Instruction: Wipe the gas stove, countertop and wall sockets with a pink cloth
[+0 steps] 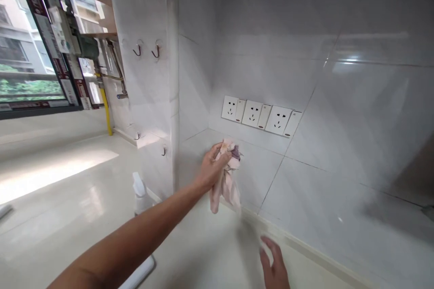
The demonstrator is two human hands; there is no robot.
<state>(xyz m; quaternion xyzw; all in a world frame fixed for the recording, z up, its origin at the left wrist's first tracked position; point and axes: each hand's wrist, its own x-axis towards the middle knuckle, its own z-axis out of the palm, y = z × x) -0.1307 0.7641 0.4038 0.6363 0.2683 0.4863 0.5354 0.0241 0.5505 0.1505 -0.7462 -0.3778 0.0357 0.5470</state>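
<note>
A left hand [214,167] clenches a crumpled pink cloth [225,194] at the white tiled wall [339,153] below three wall sockets [261,115]; the open right hand [274,264] hovers over the pale countertop [190,253]; a white spray bottle [139,192] stands nearby.

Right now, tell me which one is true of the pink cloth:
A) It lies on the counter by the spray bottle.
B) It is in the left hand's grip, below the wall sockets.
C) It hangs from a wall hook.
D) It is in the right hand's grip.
B: the left hand has the pink cloth bunched in its grip below the wall sockets, while the right hand is open.
</note>
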